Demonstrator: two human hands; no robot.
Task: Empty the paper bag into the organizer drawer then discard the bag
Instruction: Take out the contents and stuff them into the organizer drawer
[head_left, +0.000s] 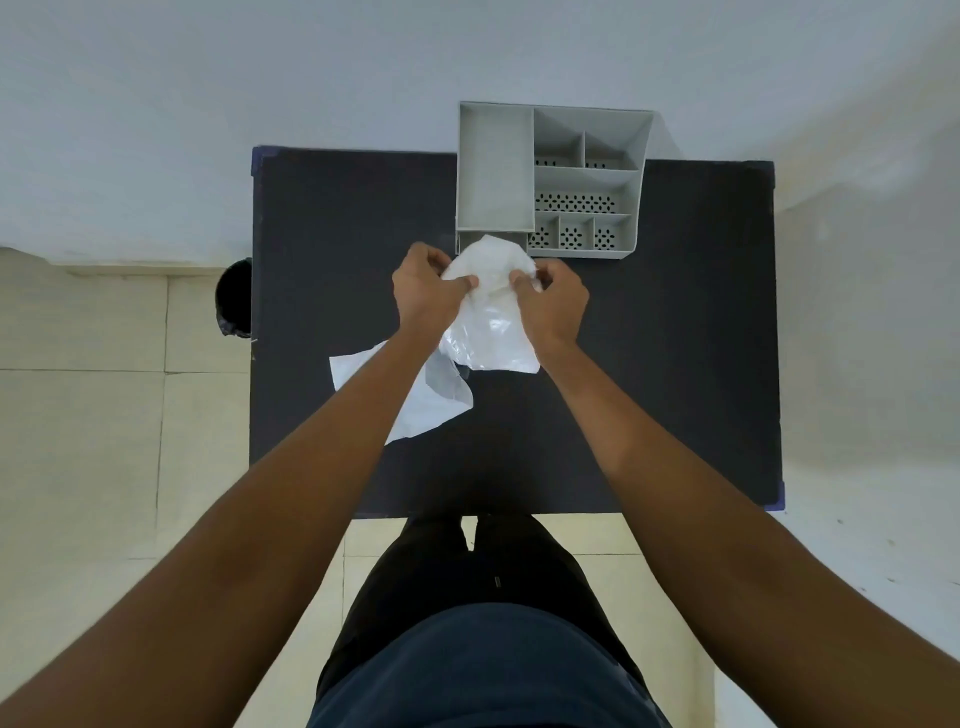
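A crumpled white bag hangs between my two hands above the dark table. My left hand pinches its upper left edge, and my right hand pinches its upper right edge. The bag's top reaches the front edge of the grey organizer, right at the small open drawer below its long left compartment. What the bag holds is hidden. A second flat white sheet or bag lies on the table under my left forearm.
The organizer stands at the table's far edge and has several perforated compartments on its right side. A black bin sits on the tiled floor beside the table's left edge. My legs are at the table's near edge.
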